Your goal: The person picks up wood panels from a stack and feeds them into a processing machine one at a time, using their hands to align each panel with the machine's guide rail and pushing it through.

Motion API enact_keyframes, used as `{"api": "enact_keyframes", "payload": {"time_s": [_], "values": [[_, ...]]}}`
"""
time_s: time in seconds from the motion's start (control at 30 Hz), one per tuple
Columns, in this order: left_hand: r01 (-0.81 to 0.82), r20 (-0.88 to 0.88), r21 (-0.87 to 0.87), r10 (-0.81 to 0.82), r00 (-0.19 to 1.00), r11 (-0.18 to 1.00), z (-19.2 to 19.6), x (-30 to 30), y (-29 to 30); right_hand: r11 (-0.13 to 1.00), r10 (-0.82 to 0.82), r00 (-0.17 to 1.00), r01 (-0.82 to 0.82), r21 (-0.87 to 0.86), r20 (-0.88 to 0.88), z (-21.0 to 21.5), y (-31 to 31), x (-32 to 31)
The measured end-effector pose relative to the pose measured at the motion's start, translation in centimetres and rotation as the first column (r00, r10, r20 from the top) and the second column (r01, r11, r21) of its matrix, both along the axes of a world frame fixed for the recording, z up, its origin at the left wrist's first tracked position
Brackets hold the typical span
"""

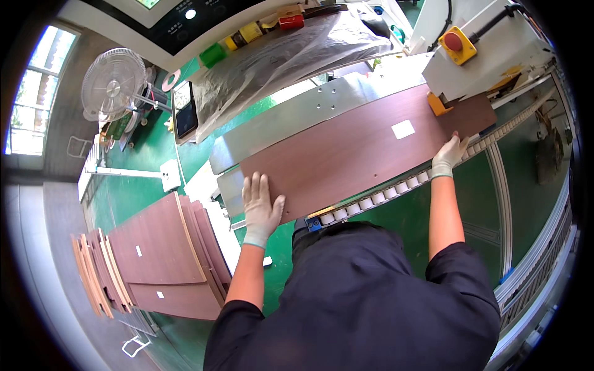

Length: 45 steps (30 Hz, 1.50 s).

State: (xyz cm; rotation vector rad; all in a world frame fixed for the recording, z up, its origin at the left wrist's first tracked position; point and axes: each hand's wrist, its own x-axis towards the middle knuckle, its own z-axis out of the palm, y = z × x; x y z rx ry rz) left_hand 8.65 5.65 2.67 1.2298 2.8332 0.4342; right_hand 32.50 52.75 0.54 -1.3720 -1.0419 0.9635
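A long brown wood-grain panel [346, 148] with a white label [403, 129] lies across a metal machine bed, its right end under the machine head. My left hand [260, 207], in a pale glove, lies flat over the panel's left end with fingers stretched out. At the near edge towards the right, my gloved right hand [450, 154] grips the panel, fingertips on its top face. Beneath that edge runs a row of white rollers [365, 203]. An orange guide piece [438, 104] touches the panel near the machine head.
A red stop button [453, 41] on a yellow box sits on the machine. Brown panels [158, 247] are stacked at the left. Clear plastic sheeting [272, 68] covers a surface beyond the bed, beside a phone [185, 111]. A fan [113, 86] stands at the far left.
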Motion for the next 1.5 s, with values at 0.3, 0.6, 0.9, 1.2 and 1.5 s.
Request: {"api": "enact_keyframes", "payload": {"time_s": [0.3, 0.6, 0.9, 1.2, 1.5], "values": [[0.184, 0.06, 0.034, -0.185, 0.981, 0.982, -0.1, -0.9, 9.6, 0.996, 0.058, 0.981, -0.068, 0.048, 0.187, -1.2, -2.6, -1.4], [0.132, -0.036, 0.031, -0.131, 0.991, 0.991, -0.5, -2.4, 14.6, 0.989, 0.131, 0.955, -0.144, 0.031, 0.266, -1.5, -2.5, -0.6], [0.123, -0.054, 0.011, -0.123, 0.991, 0.992, -0.9, -2.5, 14.8, 0.991, 0.114, 0.985, -0.123, 0.061, 0.131, -1.7, -2.4, -0.9], [0.135, -0.117, 0.033, -0.13, 0.984, 0.99, -1.5, -2.6, 14.8, 0.991, 0.118, 0.963, -0.13, 0.031, 0.244, -1.3, -2.6, -0.7], [0.134, -0.123, 0.077, -0.124, 0.985, 0.988, -1.2, -1.9, 14.7, 0.993, 0.111, 0.947, -0.12, 0.011, 0.302, -1.8, -2.2, 0.0]]}}
